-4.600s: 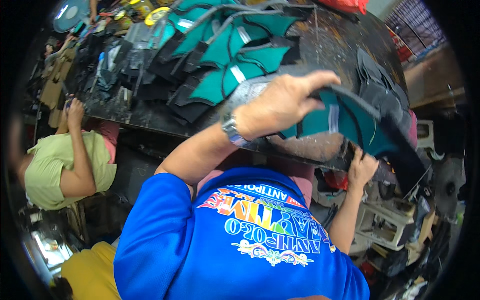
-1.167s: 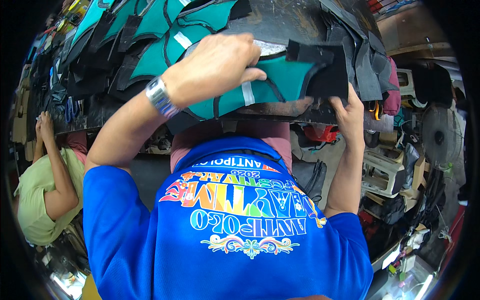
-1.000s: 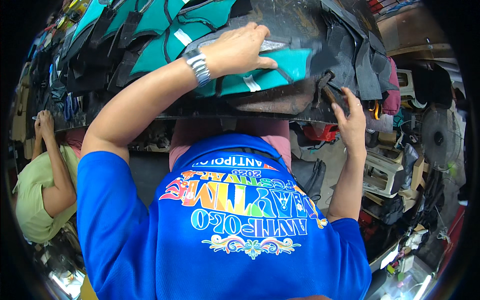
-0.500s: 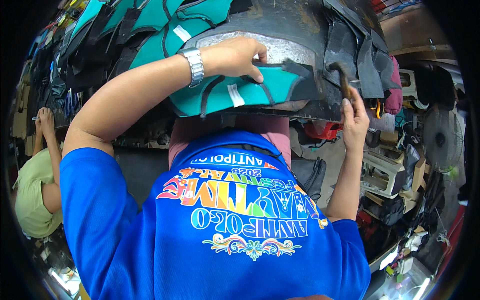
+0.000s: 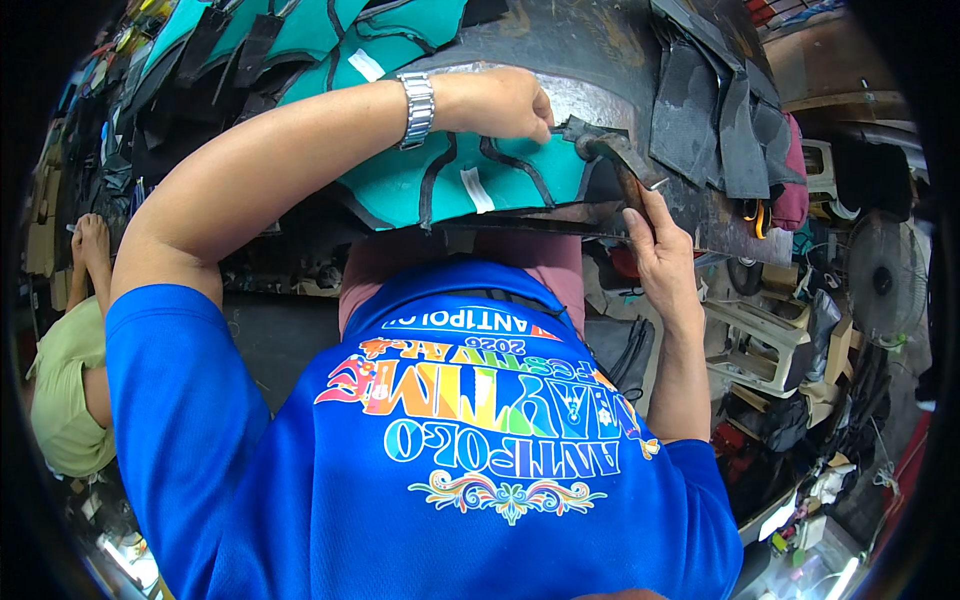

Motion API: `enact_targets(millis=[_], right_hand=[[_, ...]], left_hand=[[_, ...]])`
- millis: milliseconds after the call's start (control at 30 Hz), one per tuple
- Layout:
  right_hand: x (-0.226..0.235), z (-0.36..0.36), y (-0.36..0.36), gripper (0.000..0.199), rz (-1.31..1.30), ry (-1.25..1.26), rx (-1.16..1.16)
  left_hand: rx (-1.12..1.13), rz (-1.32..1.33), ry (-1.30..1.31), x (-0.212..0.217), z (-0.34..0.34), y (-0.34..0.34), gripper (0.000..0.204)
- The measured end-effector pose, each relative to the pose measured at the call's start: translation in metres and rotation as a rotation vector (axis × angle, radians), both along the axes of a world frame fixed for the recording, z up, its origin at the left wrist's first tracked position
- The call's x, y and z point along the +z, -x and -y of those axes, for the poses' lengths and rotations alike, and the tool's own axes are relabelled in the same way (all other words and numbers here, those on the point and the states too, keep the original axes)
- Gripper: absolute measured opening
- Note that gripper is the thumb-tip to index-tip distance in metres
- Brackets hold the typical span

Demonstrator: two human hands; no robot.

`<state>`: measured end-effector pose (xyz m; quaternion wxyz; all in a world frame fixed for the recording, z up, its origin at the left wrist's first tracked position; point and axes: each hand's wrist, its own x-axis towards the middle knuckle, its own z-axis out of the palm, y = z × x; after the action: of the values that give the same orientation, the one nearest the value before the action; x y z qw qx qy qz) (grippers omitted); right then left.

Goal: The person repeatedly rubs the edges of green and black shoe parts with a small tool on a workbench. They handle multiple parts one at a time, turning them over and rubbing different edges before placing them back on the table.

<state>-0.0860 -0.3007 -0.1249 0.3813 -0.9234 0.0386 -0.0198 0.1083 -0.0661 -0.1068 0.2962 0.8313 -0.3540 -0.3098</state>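
Observation:
A teal sheet piece (image 5: 520, 165) with black strips and a small white tag lies at the near edge of the worktable. My left hand (image 5: 505, 103), a metal watch on its wrist, reaches across to its far edge, fingers curled closed on the rim; the fingertips are partly hidden. Held by its wooden handle, a hammer (image 5: 630, 180) is in my right hand (image 5: 662, 255). The dark hammer head is down at the piece's black right end, touching or just above it. A shiny grey slab (image 5: 595, 98) lies partly under the piece.
More teal and black pieces (image 5: 300, 35) are heaped at the far left. Black sheet strips (image 5: 700, 120) lie at the table's right, near orange-handled scissors (image 5: 760, 218). A stool (image 5: 765, 345) and a fan (image 5: 882, 278) stand to the right. Another person (image 5: 70, 390) is at far left.
The hammer has swung left and down from beside the table's right strips to the piece's black end. My left hand has shifted right along the far edge, its fingers more closed.

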Motion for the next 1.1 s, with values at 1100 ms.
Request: enact_targets(millis=[1100], right_hand=[[0.012, -0.012, -0.009, 0.043, -0.019, -0.128, -0.074]], left_hand=[[0.056, 0.199, 0.279, -0.026, -0.010, 0.017, 0.025]])
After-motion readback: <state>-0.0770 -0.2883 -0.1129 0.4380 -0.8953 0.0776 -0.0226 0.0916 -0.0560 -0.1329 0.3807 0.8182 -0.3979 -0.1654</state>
